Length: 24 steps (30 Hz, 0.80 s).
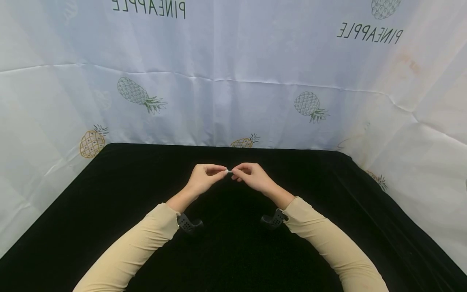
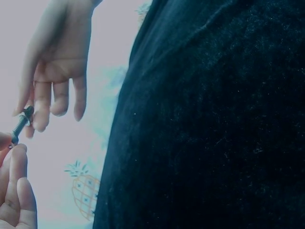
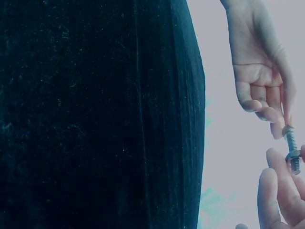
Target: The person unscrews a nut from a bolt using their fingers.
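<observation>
A small metal bolt (image 1: 229,171) bridges the fingertips of both hands, held above the dark cloth. My left hand (image 1: 202,178) pinches its head end between thumb and fingers. From the other side, my right hand (image 1: 255,177) pinches the hex nut (image 3: 293,155) on the thread. In the right wrist view, threaded shank shows between head and nut, and the thread's end sticks out past the nut. The left wrist view has the bolt (image 2: 20,126) near its left edge, with the left fingers below and the right hand (image 2: 62,67) above.
Black cloth (image 1: 233,243) covers the table beneath the hands. A white curtain (image 1: 219,109) printed with pineapples hangs behind and along the sides. Each wrist carries a dark camera mount, one on the left wrist (image 1: 187,224) and one on the right wrist (image 1: 275,220).
</observation>
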Available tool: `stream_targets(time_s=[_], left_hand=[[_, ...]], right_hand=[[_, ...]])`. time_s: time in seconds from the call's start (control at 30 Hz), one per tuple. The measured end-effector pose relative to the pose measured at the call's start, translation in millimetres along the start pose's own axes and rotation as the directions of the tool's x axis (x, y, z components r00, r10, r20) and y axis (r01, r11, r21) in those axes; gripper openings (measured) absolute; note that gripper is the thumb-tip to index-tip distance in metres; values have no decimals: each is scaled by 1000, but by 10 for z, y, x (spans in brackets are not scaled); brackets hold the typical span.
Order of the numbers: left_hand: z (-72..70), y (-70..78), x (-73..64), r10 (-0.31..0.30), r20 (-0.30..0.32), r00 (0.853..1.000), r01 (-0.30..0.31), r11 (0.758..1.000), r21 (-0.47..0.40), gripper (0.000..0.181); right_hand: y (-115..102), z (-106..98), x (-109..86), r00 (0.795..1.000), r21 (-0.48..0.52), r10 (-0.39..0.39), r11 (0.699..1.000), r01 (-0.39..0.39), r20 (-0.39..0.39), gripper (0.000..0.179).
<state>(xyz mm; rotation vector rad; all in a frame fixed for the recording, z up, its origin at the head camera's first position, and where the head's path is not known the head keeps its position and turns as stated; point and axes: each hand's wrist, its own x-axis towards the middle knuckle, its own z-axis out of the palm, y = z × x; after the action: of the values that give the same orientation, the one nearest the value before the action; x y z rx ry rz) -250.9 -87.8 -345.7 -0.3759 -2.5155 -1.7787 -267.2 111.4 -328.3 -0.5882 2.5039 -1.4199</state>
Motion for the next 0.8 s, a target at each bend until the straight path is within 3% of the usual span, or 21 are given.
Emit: stream_targets(time_s=[0.23,0.53,0.7,0.8], left_hand=[[5,-24,11,-1,-3,1000,2,1000,2,26],[-4,-20,7,0,1,1000,0,1000,8,27],[-3,-21,9,-2,-2,1000,2,1000,8,26],[-2,-21,11,-1,-1,1000,1,1000,5,26]], right_hand=[[8,-2,1,997,-29,-69,997,68,-36,27],[11,12,1,1000,14,24,1000,-24,-8,33],[27,4,11,999,-19,-33,999,32,-34,24],[28,-2,8,997,-33,-65,997,63,-44,27]])
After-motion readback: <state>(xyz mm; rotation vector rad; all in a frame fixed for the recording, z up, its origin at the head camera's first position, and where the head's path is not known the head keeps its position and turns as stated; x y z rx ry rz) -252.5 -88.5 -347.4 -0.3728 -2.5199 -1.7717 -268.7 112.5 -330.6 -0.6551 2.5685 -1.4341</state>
